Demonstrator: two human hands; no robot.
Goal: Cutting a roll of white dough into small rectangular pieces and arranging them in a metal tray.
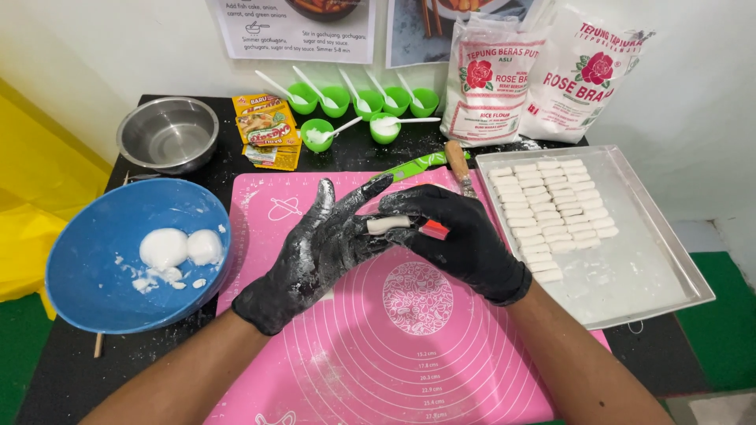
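Both hands wear black gloves dusted with white flour and meet over the middle of the pink silicone mat (394,346) that covers the centre of the black worktop (71,370). The left hand (315,252) is spread, fingers pointing toward the far edge, and a short white dough stick (388,224) lies across its fingers. The right hand (457,236) curls in from the right and pinches the dough stick at its end; a small red piece (434,230) shows just beside it under the right fingers, and I cannot tell what that is.

At the left edge of the worktop sits a blue bowl (87,275) holding 2 white dough balls (179,248) and some crumbs. Behind it, in the far left corner, stands a steel bowl (168,134), with yellow seasoning packets (266,130) just beside it. Along the far edge are 6 small green cups (364,105) with white spoons. A green-handled knife (413,165) and a wooden-handled tool (457,161) lie at the mat's far edge. At the right edge a metal tray (646,267) carries rows of cut white dough pieces (551,208), and 2 white flour bags (535,79) lean against the wall behind it.
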